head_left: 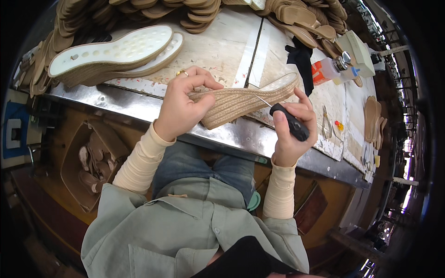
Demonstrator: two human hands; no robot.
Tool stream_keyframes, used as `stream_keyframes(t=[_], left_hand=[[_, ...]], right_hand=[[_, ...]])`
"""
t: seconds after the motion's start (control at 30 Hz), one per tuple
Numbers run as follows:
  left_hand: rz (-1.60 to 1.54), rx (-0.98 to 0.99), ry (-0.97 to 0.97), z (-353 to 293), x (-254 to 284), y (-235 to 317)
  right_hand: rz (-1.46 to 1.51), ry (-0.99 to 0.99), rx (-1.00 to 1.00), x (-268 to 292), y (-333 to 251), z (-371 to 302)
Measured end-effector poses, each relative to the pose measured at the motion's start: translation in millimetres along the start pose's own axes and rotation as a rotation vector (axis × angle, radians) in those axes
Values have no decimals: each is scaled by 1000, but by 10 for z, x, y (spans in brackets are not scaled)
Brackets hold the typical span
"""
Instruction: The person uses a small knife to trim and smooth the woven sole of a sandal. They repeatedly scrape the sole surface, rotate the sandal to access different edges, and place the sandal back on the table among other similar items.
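Observation:
A wedge shoe sole (232, 109) wrapped in tan braided rope is held over the metal front edge of the table. My left hand (181, 104) is closed on its thick heel end, thumb and fingers pinched at the upper rim. In my right hand (296, 125) is an awl (291, 123) with a black handle and a thin metal shaft. The shaft points left and its tip meets the upper edge of the rope wrapping. My raised right fingers are close to the sole's toe end; whether they touch it I cannot tell.
Two wedge soles with white tops (113, 48) lie at the left. Tan insoles (199, 16) are piled behind. Toward the right stand a dispenser bottle (327, 69), a black cloth (301, 60), pliers (327, 123) and more insoles (372, 118). A box of soles (95, 162) sits below left.

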State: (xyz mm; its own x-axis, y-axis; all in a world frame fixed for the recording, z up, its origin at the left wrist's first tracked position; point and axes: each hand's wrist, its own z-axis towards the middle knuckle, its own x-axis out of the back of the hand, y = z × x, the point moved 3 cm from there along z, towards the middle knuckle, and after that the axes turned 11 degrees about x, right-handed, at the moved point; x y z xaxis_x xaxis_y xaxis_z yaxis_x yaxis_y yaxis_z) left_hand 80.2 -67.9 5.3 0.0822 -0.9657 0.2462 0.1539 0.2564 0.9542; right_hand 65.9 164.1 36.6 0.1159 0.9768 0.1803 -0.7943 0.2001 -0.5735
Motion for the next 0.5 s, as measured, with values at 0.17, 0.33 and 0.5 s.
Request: stream_keyframes(t=[0.17,0.33,0.5], left_hand=[[106,-103,-141,138,-58,196],[132,-36,-278,228,-128,210],[91,64,-258,264,-129,173]], right_hand=[[57,-59,-91,30,149,-13],[6,-140,-48,-6,195,-9],[39,-153,-40,-10,262,30]])
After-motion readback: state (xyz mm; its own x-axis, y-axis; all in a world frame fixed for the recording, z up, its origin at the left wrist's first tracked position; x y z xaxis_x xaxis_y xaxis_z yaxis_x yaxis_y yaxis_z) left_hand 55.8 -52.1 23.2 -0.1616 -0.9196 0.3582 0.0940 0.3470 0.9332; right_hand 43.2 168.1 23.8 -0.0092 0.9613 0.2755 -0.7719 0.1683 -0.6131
